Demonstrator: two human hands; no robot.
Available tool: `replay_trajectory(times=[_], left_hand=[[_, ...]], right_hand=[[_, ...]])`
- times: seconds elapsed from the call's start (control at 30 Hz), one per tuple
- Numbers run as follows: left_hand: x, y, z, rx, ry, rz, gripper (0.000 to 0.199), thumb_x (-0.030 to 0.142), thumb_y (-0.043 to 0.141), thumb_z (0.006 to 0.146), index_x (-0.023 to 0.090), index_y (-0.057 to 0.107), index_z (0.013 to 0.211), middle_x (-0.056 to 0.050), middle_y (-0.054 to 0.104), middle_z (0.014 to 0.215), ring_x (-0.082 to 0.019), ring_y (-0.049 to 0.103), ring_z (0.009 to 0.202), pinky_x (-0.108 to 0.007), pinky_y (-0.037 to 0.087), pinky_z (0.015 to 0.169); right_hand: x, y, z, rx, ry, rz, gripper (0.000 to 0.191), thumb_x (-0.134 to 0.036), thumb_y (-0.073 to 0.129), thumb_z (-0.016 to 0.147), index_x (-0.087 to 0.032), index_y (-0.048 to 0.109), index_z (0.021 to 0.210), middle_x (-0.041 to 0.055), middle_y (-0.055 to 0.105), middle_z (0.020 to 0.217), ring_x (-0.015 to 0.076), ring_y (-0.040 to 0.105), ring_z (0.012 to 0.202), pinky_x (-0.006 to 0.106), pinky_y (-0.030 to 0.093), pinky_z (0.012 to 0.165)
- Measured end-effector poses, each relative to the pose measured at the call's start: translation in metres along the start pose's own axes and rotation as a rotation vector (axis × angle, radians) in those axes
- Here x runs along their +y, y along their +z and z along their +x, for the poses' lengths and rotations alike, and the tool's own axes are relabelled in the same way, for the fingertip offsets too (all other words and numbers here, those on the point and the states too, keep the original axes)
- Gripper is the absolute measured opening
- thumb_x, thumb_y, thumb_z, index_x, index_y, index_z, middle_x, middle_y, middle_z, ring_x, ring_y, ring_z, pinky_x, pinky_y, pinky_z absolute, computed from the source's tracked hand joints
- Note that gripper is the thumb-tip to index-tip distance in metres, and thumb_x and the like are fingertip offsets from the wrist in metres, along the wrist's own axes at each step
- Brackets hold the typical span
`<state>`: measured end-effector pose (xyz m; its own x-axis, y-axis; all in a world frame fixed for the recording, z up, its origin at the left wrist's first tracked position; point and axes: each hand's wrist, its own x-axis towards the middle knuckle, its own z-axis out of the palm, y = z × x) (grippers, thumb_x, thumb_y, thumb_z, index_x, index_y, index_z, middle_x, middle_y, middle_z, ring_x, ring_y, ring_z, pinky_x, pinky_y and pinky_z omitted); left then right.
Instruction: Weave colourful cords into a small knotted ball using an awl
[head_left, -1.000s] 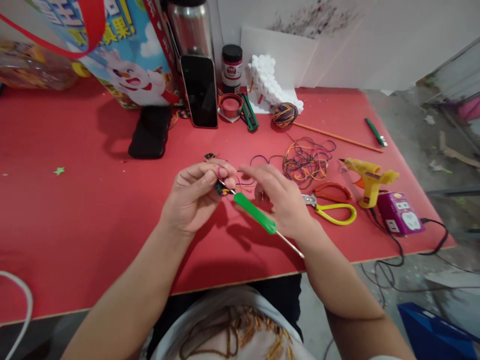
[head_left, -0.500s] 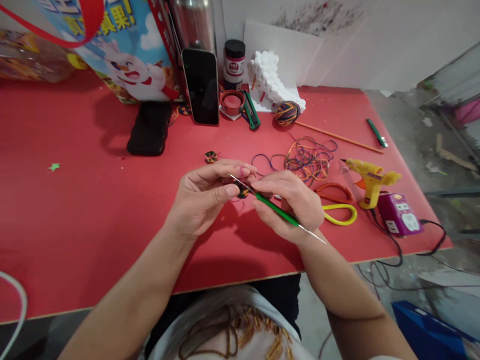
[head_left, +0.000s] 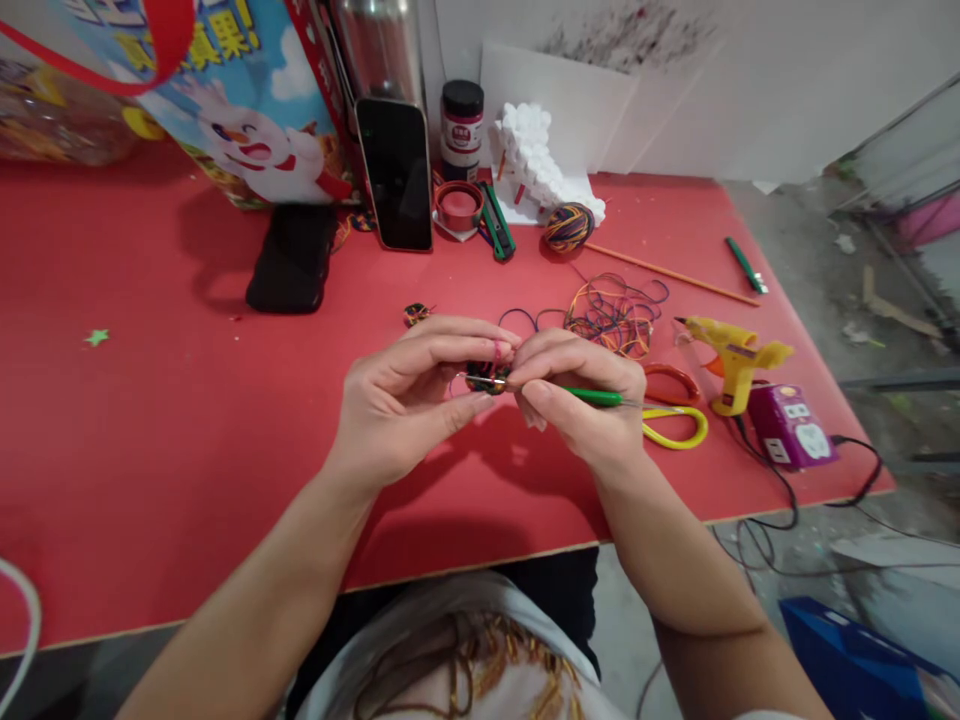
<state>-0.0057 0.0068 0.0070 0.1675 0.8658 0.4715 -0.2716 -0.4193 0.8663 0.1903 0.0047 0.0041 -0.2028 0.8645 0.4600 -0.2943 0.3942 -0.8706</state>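
My left hand (head_left: 409, 395) is closed, pinching a small dark multicoloured crochet piece (head_left: 486, 374) between thumb and fingers. Pink yarn runs over its index finger. In my right hand (head_left: 581, 395) is a crochet hook (head_left: 596, 397) with a green handle, held nearly level. The hook's metal tip lies across the crochet piece, though the fingers partly hide it and I cannot tell whether it passes through a stitch. Beyond the hands lies loose multicoloured yarn (head_left: 615, 315), near the yarn ball (head_left: 568, 228). A second small crochet piece (head_left: 417, 314) rests just behind my left hand.
Scissors with yellow and red handles (head_left: 686, 428) lie right of my right hand. A yellow glue gun (head_left: 735, 365) and a purple box (head_left: 793, 427) with cables sit near the table's right edge. Behind stand a phone (head_left: 395, 175), a jar (head_left: 460, 130) and a bag (head_left: 255, 120).
The crochet hook has swung from a slant to nearly level, its tip now lower, over the crochet piece. My right hand has turned with it; the left stays nearly in place.
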Motion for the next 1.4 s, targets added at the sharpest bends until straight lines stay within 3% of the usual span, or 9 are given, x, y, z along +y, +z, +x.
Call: replay_trajectory(times=[0.2, 0.37, 0.53, 0.63, 0.77, 0.83, 0.93, 1.07, 1.4], left_hand=[[0.000, -0.001, -0.002, 0.010, -0.043, -0.006, 0.036, 0.015, 0.090, 0.084, 0.030, 0.087, 0.117, -0.010, 0.079, 0.121, -0.025, 0.077, 0.114, -0.038, 0.068, 0.100], [0.000, -0.001, -0.003, 0.053, -0.175, -0.018, 0.028, 0.014, 0.089, 0.084, 0.028, 0.088, 0.108, -0.009, 0.080, 0.114, -0.022, 0.078, 0.104, -0.026, 0.069, 0.074], [0.001, 0.001, -0.001, 0.128, -0.301, -0.088, 0.028, 0.013, 0.095, 0.076, 0.026, 0.089, 0.100, -0.006, 0.082, 0.106, -0.020, 0.078, 0.101, -0.025, 0.069, 0.081], [0.002, 0.002, 0.002, 0.186, -0.414, -0.183, 0.031, 0.015, 0.101, 0.068, 0.024, 0.089, 0.095, -0.005, 0.083, 0.100, -0.017, 0.079, 0.088, -0.023, 0.069, 0.073], [0.004, 0.003, 0.004, 0.234, -0.575, -0.314, 0.031, 0.021, 0.103, 0.065, 0.021, 0.090, 0.093, -0.005, 0.083, 0.090, -0.014, 0.077, 0.072, -0.023, 0.069, 0.069], [0.005, 0.003, 0.005, 0.252, -0.624, -0.364, 0.028, 0.025, 0.102, 0.068, 0.021, 0.090, 0.093, -0.005, 0.085, 0.090, -0.015, 0.079, 0.070, -0.024, 0.070, 0.072], [0.006, 0.002, 0.005, 0.273, -0.658, -0.405, 0.026, 0.029, 0.101, 0.070, 0.019, 0.089, 0.091, -0.007, 0.086, 0.095, -0.018, 0.082, 0.077, -0.027, 0.071, 0.076], [0.005, 0.002, 0.005, 0.291, -0.710, -0.383, 0.025, 0.026, 0.101, 0.070, 0.018, 0.089, 0.090, -0.008, 0.086, 0.093, -0.019, 0.082, 0.075, -0.025, 0.070, 0.069], [0.002, 0.004, 0.004, 0.289, -0.597, -0.252, 0.017, 0.031, 0.095, 0.077, 0.020, 0.088, 0.088, -0.004, 0.084, 0.088, -0.018, 0.080, 0.072, -0.029, 0.069, 0.066]], right_hand=[[0.000, 0.000, 0.002, 0.036, 0.002, 0.054, 0.015, -0.015, 0.080, 0.096, -0.023, 0.086, 0.106, 0.0037, 0.073, 0.097, 0.0072, 0.062, 0.054, 0.024, 0.052, 0.048], [0.000, 0.002, 0.002, 0.035, 0.007, 0.016, 0.016, -0.014, 0.079, 0.096, -0.024, 0.086, 0.108, 0.0031, 0.073, 0.098, 0.0073, 0.064, 0.057, 0.024, 0.055, 0.051], [-0.003, 0.001, 0.004, 0.013, 0.017, -0.139, 0.018, -0.019, 0.083, 0.093, -0.024, 0.084, 0.110, 0.0052, 0.076, 0.101, 0.0148, 0.074, 0.079, 0.027, 0.062, 0.064], [-0.003, 0.001, 0.005, 0.006, 0.014, -0.238, 0.018, -0.019, 0.087, 0.089, -0.025, 0.085, 0.106, 0.0061, 0.077, 0.101, 0.0199, 0.075, 0.094, 0.033, 0.065, 0.078], [0.002, 0.003, 0.004, 0.068, 0.136, -0.116, 0.013, -0.022, 0.084, 0.093, -0.026, 0.085, 0.105, 0.0036, 0.075, 0.101, 0.0119, 0.069, 0.073, 0.025, 0.058, 0.058], [0.005, 0.004, 0.004, 0.117, 0.236, 0.001, 0.010, -0.025, 0.082, 0.095, -0.026, 0.084, 0.105, 0.0005, 0.074, 0.090, 0.0091, 0.065, 0.062, 0.021, 0.052, 0.049], [0.005, 0.005, 0.006, 0.172, 0.360, 0.132, 0.008, -0.027, 0.084, 0.093, -0.025, 0.082, 0.101, -0.0031, 0.069, 0.073, 0.0094, 0.064, 0.059, 0.018, 0.050, 0.046], [0.004, 0.006, 0.011, 0.232, 0.465, 0.210, 0.015, -0.029, 0.089, 0.086, -0.021, 0.080, 0.095, -0.0033, 0.072, 0.072, 0.0085, 0.062, 0.055, 0.017, 0.049, 0.042], [0.008, 0.003, 0.013, 0.217, 0.507, 0.287, 0.017, -0.028, 0.089, 0.084, -0.019, 0.080, 0.095, -0.0045, 0.070, 0.066, 0.0082, 0.063, 0.053, 0.016, 0.050, 0.041]])
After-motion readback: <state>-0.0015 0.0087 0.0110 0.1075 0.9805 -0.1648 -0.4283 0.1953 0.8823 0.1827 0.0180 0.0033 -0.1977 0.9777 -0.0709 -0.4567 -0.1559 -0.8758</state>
